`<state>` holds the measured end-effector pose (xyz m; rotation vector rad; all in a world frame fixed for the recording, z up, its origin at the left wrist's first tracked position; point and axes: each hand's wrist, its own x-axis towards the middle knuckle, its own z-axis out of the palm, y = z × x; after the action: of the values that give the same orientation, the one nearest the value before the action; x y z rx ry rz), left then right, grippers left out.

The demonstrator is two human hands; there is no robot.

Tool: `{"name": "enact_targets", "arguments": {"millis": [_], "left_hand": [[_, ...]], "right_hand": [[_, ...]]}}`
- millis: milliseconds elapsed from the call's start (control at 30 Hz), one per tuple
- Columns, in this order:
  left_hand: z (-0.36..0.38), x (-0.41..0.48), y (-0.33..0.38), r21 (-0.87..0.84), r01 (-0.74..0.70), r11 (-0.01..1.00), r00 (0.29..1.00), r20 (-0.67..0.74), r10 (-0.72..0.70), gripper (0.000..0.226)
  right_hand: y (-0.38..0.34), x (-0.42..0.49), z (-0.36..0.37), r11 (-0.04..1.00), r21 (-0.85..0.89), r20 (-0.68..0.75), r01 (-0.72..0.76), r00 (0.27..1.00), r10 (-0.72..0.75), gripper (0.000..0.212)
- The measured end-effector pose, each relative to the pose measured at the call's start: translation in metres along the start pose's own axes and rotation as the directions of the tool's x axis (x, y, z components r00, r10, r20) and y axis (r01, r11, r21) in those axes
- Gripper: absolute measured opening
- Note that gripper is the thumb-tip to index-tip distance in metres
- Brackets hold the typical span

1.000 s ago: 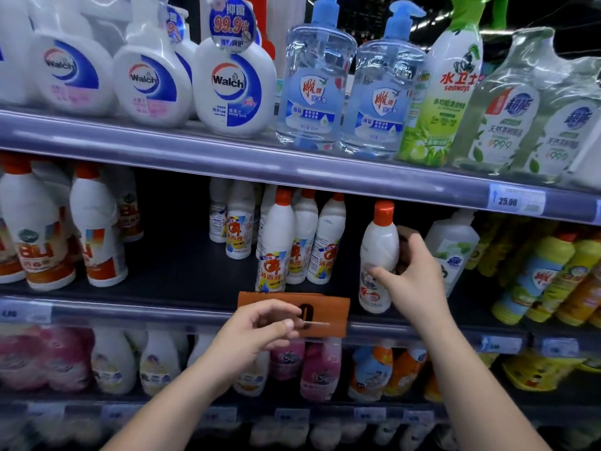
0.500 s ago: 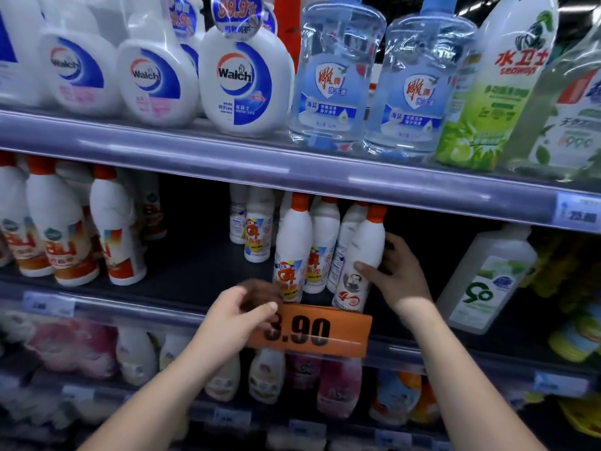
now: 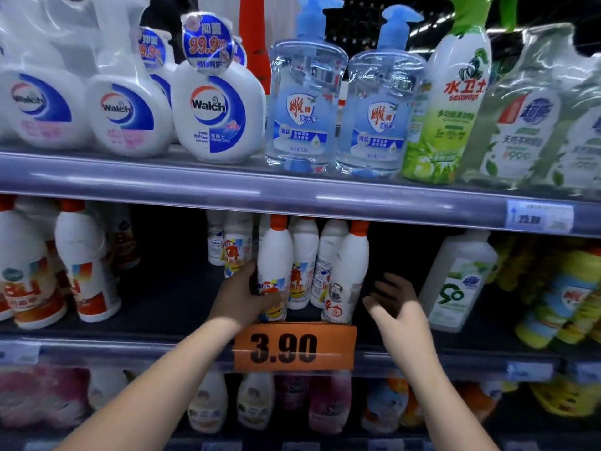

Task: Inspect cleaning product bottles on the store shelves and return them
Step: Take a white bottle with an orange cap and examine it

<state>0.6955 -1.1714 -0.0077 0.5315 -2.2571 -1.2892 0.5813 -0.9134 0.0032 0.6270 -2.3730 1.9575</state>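
Observation:
Several white bottles with orange caps stand in a cluster on the middle shelf (image 3: 169, 307). My left hand (image 3: 247, 296) grips the front-left bottle (image 3: 274, 255) of the cluster low on its body. To its right stands another white bottle with an orange cap (image 3: 349, 271), upright at the shelf's front. My right hand (image 3: 395, 299) hovers just right of that bottle with fingers spread and holds nothing. An orange price tag reading 3.90 (image 3: 294, 347) hangs on the shelf edge below both bottles.
The upper shelf carries white Walch pump bottles (image 3: 214, 115), two clear blue pump bottles (image 3: 305, 105) and a green spray bottle (image 3: 452, 109). Larger white bottles (image 3: 84, 265) stand at middle left, a square white bottle (image 3: 458, 281) and yellow bottles (image 3: 553, 297) at right. Pink bottles fill the lower shelf.
My right hand set the orange-capped bottle back on the shelf and let go. My left hand left the price tag, which dropped flat, and took hold of the front-left bottle.

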Motion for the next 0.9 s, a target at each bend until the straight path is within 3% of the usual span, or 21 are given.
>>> {"name": "enact_targets", "arguments": {"millis": [100, 200, 333, 467, 567, 667, 767, 900], "left_hand": [[-0.004, -0.002, -0.001, -0.017, -0.053, 0.998, 0.998, -0.017, 0.052, 0.072], [-0.015, -0.017, 0.005, 0.004, -0.151, 0.989, 0.988, -0.025, 0.151, 0.073], [-0.036, -0.053, 0.017, 0.112, -0.338, 0.935, 0.939, -0.025, 0.342, 0.074], [-0.051, -0.101, 0.036, -0.015, -0.435, 0.9, 0.898, 0.067, 0.435, 0.073], [-0.06, -0.133, 0.04, -0.119, -0.406, 0.906, 0.902, 0.108, 0.419, 0.064], [-0.07, -0.155, 0.038, -0.294, -0.269, 0.917, 0.933, 0.156, 0.324, 0.064], [-0.082, -0.17, 0.033, -0.442, -0.118, 0.889, 0.935, 0.253, 0.25, 0.061], [-0.095, -0.183, 0.026, -0.547, 0.002, 0.837, 0.908, 0.352, 0.228, 0.058]], "right_hand": [[-0.014, -0.024, -0.003, 0.989, -0.125, -0.109, 0.08, 0.99, -0.094, 0.043], [-0.032, -0.05, 0.005, 0.963, -0.194, -0.096, 0.189, 0.973, -0.21, 0.032], [-0.065, -0.075, 0.028, 0.949, -0.063, 0.089, 0.308, 0.949, -0.302, 0.043], [-0.096, -0.099, 0.049, 0.952, 0.176, 0.357, 0.25, 0.885, -0.298, 0.063], [-0.114, -0.116, 0.06, 0.928, 0.302, 0.364, 0.218, 0.873, -0.324, 0.051], [-0.13, -0.128, 0.069, 0.909, 0.362, 0.309, 0.205, 0.894, -0.325, 0.047], [-0.14, -0.138, 0.079, 0.909, 0.371, 0.274, 0.191, 0.913, -0.303, 0.033], [-0.147, -0.149, 0.089, 0.937, 0.318, 0.304, 0.147, 0.92, -0.247, 0.037]]}}
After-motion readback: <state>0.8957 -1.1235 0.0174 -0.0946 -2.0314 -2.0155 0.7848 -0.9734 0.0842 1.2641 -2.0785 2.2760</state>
